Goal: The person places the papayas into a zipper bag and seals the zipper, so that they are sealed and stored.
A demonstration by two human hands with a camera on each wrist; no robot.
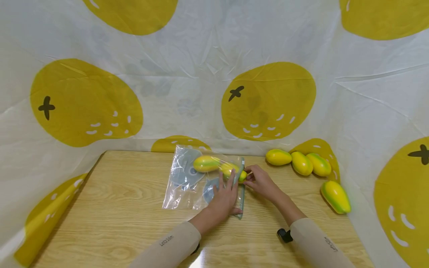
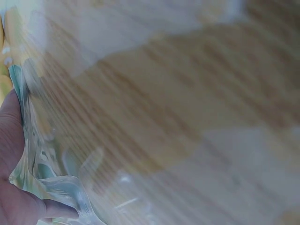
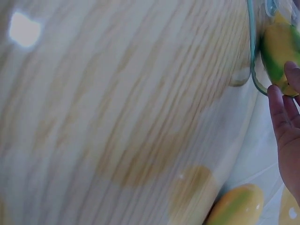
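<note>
A clear plastic zip bag (image 1: 184,197) with a teal edge and pale blue printing lies on the table. Inside it is one yellow-green papaya (image 1: 206,163). A second papaya (image 1: 228,169) lies mostly within the bag, its end poking out at the teal-edged mouth. My right hand (image 1: 263,183) pinches that protruding end between thumb and fingertips; the right wrist view shows the fingertips (image 3: 273,93) at it. My left hand (image 1: 223,199) presses on the bag beside the mouth, fingers spread and straight. In the left wrist view its thumb (image 2: 61,209) stretches along the crumpled plastic.
To the right, a papaya (image 1: 279,157) and two touching ones (image 1: 301,163) stand along the table's back edge. Another papaya (image 1: 336,197) lies near the right edge. A white cloth (image 1: 201,104) printed with yellow fruit hangs around the wooden table (image 1: 127,208).
</note>
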